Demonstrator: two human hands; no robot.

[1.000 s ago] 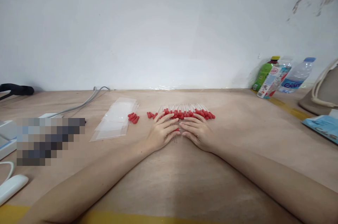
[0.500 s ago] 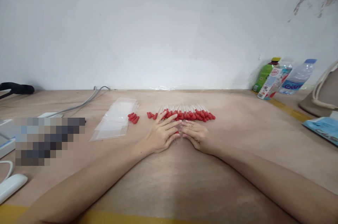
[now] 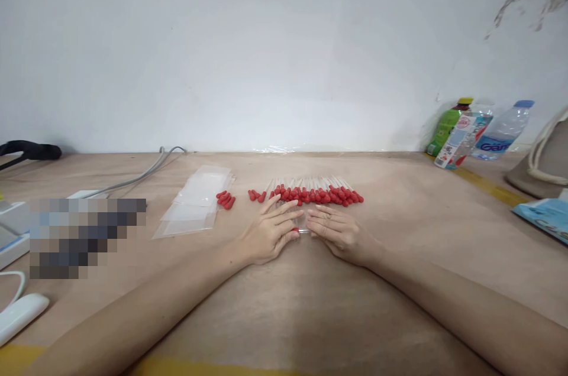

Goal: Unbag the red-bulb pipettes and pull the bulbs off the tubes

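"Across the desk (image 3: pixel 381 317), what do you have?"

"My left hand (image 3: pixel 270 235) and right hand (image 3: pixel 339 233) flank clear plastic (image 3: pixel 303 222); whether either grip is clenched, I can't tell."

"Best handling?"

"I'd press lightly, fingertips level. Its near edge runs left to right. Just beyond, red-bulbed droppers (image 3: pixel 323 195) point their stems far, long axes roughly near-to-far. One red bulb (image 3: pixel 296 229) shows by my left thumb."
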